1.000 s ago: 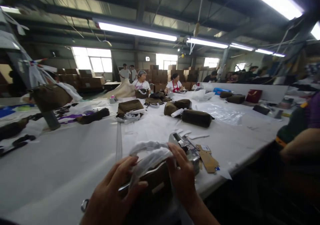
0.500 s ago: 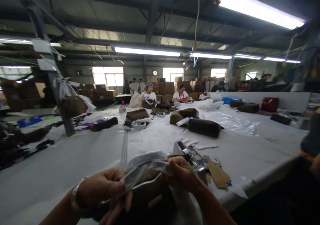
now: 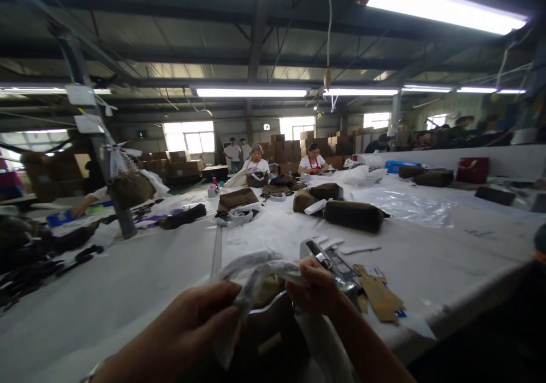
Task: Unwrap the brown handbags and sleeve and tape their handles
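A dark olive bag (image 3: 273,329) with a silver zipper is right in front of me, low in the view. Whitish translucent wrapping (image 3: 267,269) arches over its top, around what looks like the handle. My left hand (image 3: 209,317) pinches the wrapping at the left end of the arch. At the right end, my right hand (image 3: 315,286) has its fingers closed on the wrapping, and a loose length hangs below it. Behind my right hand stands a grey metal dispenser-like device (image 3: 326,261).
Brown cardboard pieces (image 3: 381,295) lie right of the device on the white table (image 3: 162,286). Farther back are olive bags (image 3: 354,215), clear plastic (image 3: 409,207) and a post (image 3: 121,215). Two seated people work across the table; an arm reaches in at left.
My left hand has moved right and up along the wrapping, closer to the arch. My right hand has shifted slightly right. The view has turned slightly left, and an arm now shows at far left.
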A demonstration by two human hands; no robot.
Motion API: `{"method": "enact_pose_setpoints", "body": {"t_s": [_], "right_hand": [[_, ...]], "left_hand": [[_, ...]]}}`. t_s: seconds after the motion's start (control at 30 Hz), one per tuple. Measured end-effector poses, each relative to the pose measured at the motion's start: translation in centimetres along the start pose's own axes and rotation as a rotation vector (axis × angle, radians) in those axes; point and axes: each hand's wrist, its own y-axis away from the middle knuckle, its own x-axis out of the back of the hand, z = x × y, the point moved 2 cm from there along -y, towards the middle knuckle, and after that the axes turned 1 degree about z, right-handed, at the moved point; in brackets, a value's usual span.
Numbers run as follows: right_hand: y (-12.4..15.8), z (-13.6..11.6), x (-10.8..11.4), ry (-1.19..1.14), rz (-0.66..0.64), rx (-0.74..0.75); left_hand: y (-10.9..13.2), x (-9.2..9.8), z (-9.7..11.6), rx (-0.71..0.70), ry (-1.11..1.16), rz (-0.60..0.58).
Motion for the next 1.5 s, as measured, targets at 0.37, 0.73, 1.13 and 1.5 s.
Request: {"method": "enact_pose_setpoints", "body": {"t_s": [0.37, 0.73, 1.13, 1.5], "right_hand": [[0.2, -2.0, -1.2, 0.166, 0.072, 0.111], [0.1, -5.9, -2.9, 0.845, 0.410, 0.346], [6.9, 0.7, 3.0, 0.822, 0.724, 0.078], [3.9, 8.3, 5.4, 1.211, 0.518, -0.124]], "left_hand": [[0.4, 1.1, 1.0, -0.415, -0.658, 0.752], [-4.4, 1.8, 1.7, 0.121, 0.511, 0.035], [-3.1, 8.5, 1.3, 0.070, 0.248, 0.576], [-2.8, 10.4, -0.4, 0.039, 0.085, 0.708]]}}
